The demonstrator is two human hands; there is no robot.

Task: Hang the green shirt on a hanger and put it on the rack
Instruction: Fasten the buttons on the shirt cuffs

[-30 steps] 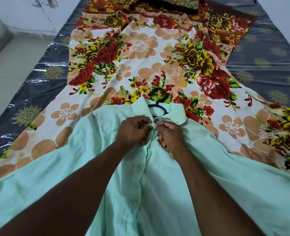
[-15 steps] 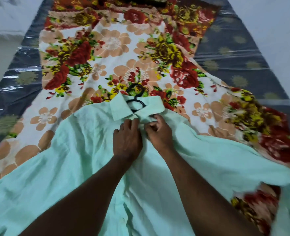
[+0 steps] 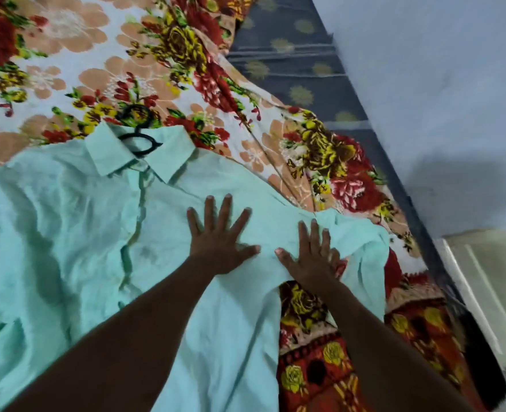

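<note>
The mint-green shirt (image 3: 67, 233) lies front-up on the floral bedsheet, its collar closed at the top. A black hanger (image 3: 137, 135) sits inside it; only the hook and neck stick out of the collar. My left hand (image 3: 220, 236) lies flat with spread fingers on the shirt's right chest. My right hand (image 3: 312, 257) presses flat on the shirt's right shoulder, where the sleeve (image 3: 361, 245) bunches toward the bed's edge. No rack is in view.
The floral bedsheet (image 3: 103, 69) covers a dark blue plastic-wrapped mattress (image 3: 299, 69). A pale wall (image 3: 439, 99) runs along the right side. A strip of light floor (image 3: 483, 278) shows at the lower right.
Both hands left the collar button area and moved right, now flat and spread on the shirt's right chest and shoulder. The view swung to the right.
</note>
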